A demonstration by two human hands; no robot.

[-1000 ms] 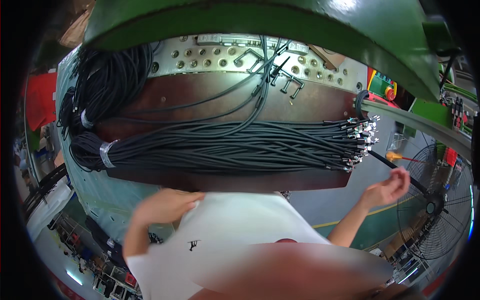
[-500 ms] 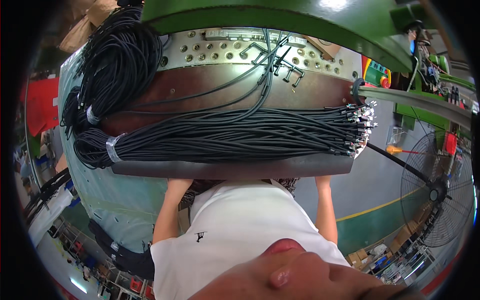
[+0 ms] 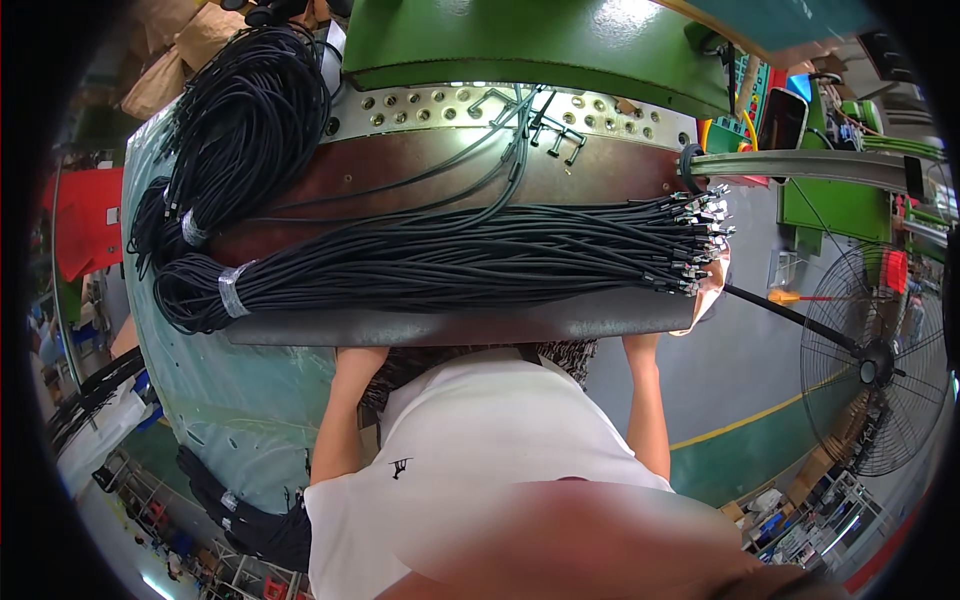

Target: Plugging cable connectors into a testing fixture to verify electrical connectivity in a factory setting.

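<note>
My left hand [image 3: 360,361] and my right hand [image 3: 640,346] reach beneath the front edge of a dark brown board [image 3: 470,328]. Their fingers are hidden under it, so what they hold does not show. Across the board lies a long bundle of black cables [image 3: 450,255], bound with clear tape [image 3: 233,290] near its looped left end. Its metal connectors [image 3: 705,235] fan out at the right, over a copper-coloured sheet. A few loose cables [image 3: 510,170] run back to black moulded branching pieces [image 3: 555,137].
Another coil of black cables [image 3: 245,110] is heaped at the far left. A green machine body [image 3: 540,50] overhangs the perforated metal plate [image 3: 430,108] at the back. A metal rail [image 3: 800,168] juts out rightward. A floor fan [image 3: 876,362] stands right; more cables [image 3: 245,520] lie lower left.
The view has shifted a little, showing more of the machine's right side. Both hands remain under the board's front edge, and the cable bundle lies as before.
</note>
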